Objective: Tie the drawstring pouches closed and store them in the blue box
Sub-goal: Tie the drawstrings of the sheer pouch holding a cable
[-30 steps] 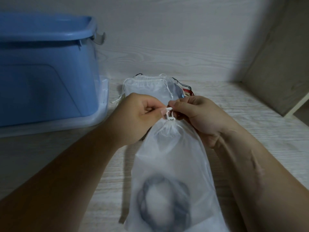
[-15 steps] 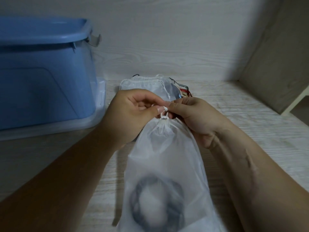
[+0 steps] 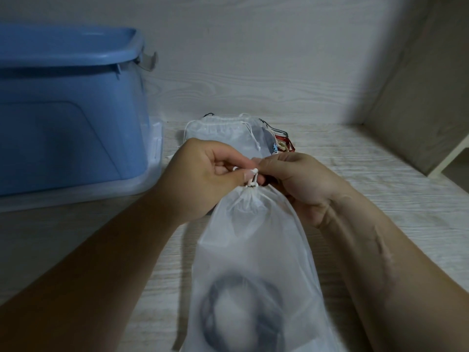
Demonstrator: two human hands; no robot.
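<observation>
Left hand (image 3: 210, 176) and right hand (image 3: 299, 184) meet at the neck of the pouch (image 3: 256, 250). Fingers on both are curled, and each hand pinches the white cord (image 3: 253, 177) just above the gathered neck. The neck is cinched tight. A short loop of cord shows between the two thumbs; can't tell if a knot is finished. The pouch is translucent white, with its neck pointing away from the person and its body running back between the forearms, over the table (image 3: 380, 189). A dark coil (image 3: 241, 313) shows through the fabric at the pouch's bottom end; blurred, so can't say what it is. Just past the pouch neck, behind the hands, a second white bag (image 3: 223, 133) lies flat, its mouth partly gathered and its cords loose. A red printed item (image 3: 283, 144) pokes out beyond the pouch neck, slightly right, tucked under that bag. The blue box (image 3: 71, 110) sits left of the pouch, well apart, with a grey latch (image 3: 149, 60) at its near corner. The box stands on a clear plastic tray (image 3: 156, 158). Can't tell what's inside the box from here.
</observation>
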